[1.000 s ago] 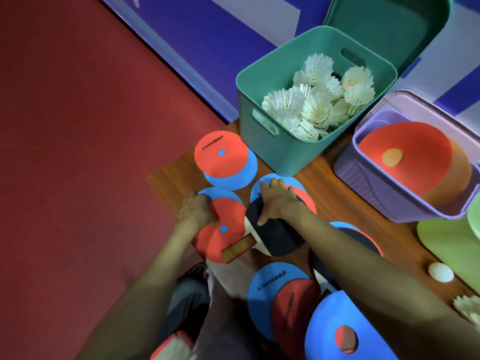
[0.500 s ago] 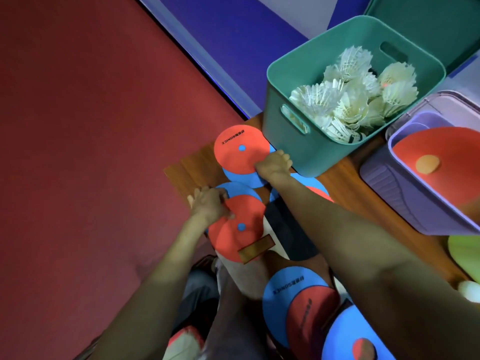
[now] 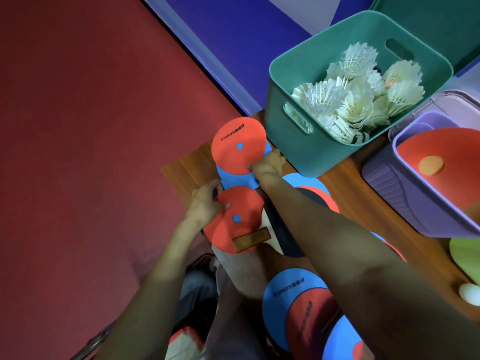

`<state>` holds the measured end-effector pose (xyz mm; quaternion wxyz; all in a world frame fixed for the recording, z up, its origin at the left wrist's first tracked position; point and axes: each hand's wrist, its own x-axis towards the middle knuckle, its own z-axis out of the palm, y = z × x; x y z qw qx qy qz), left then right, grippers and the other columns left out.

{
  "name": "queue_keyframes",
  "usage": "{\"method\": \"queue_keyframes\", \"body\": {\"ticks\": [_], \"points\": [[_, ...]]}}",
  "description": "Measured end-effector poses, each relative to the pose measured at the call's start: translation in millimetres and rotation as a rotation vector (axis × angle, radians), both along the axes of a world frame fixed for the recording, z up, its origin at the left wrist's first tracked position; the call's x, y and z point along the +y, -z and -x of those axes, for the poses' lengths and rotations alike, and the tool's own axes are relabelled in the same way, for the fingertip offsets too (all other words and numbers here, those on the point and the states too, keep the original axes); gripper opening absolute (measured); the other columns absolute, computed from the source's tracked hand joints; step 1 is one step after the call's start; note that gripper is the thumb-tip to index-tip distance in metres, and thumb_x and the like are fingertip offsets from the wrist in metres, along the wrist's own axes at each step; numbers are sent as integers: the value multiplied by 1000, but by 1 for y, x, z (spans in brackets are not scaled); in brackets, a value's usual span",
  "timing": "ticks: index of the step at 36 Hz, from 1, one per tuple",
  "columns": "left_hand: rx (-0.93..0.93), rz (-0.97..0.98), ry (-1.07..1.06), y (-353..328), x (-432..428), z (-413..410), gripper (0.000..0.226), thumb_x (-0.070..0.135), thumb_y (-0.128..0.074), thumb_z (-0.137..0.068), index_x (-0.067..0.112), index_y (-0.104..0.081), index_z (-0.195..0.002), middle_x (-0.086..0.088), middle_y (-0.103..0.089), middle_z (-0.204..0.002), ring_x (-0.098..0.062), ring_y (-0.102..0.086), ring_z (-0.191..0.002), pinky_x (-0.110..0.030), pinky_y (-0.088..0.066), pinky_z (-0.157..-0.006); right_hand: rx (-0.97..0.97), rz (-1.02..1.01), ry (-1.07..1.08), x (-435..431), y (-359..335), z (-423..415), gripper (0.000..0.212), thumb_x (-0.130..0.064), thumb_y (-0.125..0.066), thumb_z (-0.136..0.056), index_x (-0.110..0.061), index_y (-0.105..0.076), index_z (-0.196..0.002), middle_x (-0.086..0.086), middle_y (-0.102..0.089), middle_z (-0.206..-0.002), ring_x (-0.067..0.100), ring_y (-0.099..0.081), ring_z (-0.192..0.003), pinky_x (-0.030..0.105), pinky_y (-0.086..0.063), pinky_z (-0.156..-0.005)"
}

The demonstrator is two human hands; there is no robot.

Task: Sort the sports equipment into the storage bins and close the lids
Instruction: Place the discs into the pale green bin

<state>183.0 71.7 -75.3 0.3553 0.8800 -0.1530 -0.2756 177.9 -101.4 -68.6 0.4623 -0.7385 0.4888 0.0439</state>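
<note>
Wooden worktop (image 3: 181,172) over red floor (image 3: 78,126), littered with paddles (image 3: 293,302); both hands busy at its far-left corner.
Pinches the rim of the far red paddle (image 3: 239,146) with the right hand (image 3: 267,165), just beside the teal bin (image 3: 293,152); grips the near red paddle (image 3: 233,222) with the left hand (image 3: 205,207), thumb on its face. Finds shuttlecocks (image 3: 350,100) piled in the teal bin, a big red paddle (image 3: 441,149) lying in the purple bin (image 3: 389,188) at right, both bins open. Leaves more paddles overlapping at the near edge and a white ball (image 3: 470,293) at right. Likely trouble: dragging the blue paddle (image 3: 233,179) under the far red one off the left edge, should the faces cling during the lift; sweeping paddles off with the right forearm (image 3: 324,229) lying across them; clipping the teal bin's wall, being so close.
</note>
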Motion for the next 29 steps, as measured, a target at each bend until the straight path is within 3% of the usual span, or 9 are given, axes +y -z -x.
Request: {"method": "queue_keyframes", "body": {"ticks": [4, 9, 12, 22, 25, 29], "points": [[-83, 83, 88, -16, -2, 4, 32, 8, -76, -71, 15, -45, -76, 3, -52, -78, -13, -41, -72, -16, -32, -60, -222, 4, 4, 8, -8, 8, 34, -4, -66, -75, -14, -41, -96, 11, -62, -99, 34, -61, -94, 41, -50, -81], [-222, 126, 177, -35, -10, 19, 32, 8, -74, -71, 20, -45, -75, -2, -54, -81, -17, -46, -77, -34, -36, -69, -385, 298, -139, 3, -26, 39, 31, -2, -59, -82, -17, -33, -90, 9, -54, -78, 30, -50, -71, 39, -38, -65], [-300, 133, 175, -48, -12, 29, 32, 9, -72, -71, 23, -44, -76, -2, -55, -84, -20, -49, -79, -38, -41, -72, -477, 442, -210, -1, -40, 64, 26, 3, -52, -83, -16, -34, -89, 6, -49, -77, 29, -44, -69, 38, -34, -63], [-656, 64, 206, -95, -35, 61, 19, 13, -67, -77, 18, -50, -86, 0, -49, -89, -31, -55, -84, -43, -45, -67, -497, 565, -241, -11, -73, 131, 10, -1, -47, -87, -8, -44, -93, 14, -56, -83, 42, -48, -78, 44, -39, -66], [-640, 142, 210, -97, -41, 66, 23, 12, -70, -76, 20, -49, -82, 2, -48, -86, -25, -54, -82, -40, -44, -67, -505, 680, -250, -17, -78, 150, 11, -5, -51, -88, -9, -49, -98, 11, -59, -88, 39, -54, -82, 41, -41, -66], [-445, 374, 53, -89, -50, 65, 25, 7, -74, -72, 15, -51, -79, -1, -58, -84, -16, -52, -80, -30, -39, -74, -529, 834, -218, -27, -83, 173, 17, -12, -55, -90, -8, -55, -106, 10, -63, -95, 34, -61, -85, 39, -46, -64]]}}
